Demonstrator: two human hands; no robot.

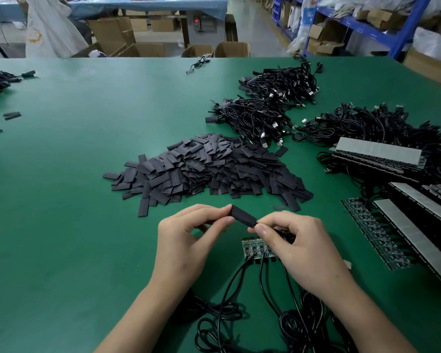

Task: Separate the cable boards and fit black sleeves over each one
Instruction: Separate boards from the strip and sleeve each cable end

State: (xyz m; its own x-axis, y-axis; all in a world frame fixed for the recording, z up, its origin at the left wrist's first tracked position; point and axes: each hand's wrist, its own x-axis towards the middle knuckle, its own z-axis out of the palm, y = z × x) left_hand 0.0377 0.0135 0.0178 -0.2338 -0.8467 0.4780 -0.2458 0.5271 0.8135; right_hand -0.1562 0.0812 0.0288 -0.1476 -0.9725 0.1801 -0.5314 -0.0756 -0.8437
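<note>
The left hand (186, 233) pinched a black sleeve (242, 216) above the table (61, 225); the right hand (298, 240) pinched its other end, board hidden. Keeping the mouth open would help it slide.

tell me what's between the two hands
A black sleeve, held at its ends by the left hand and right hand; head view shows it.

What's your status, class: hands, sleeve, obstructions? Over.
Left hand pinches black sleeve. Right hand pinches its other end. Joined boards lie beneath. No obstruction seen.
</note>
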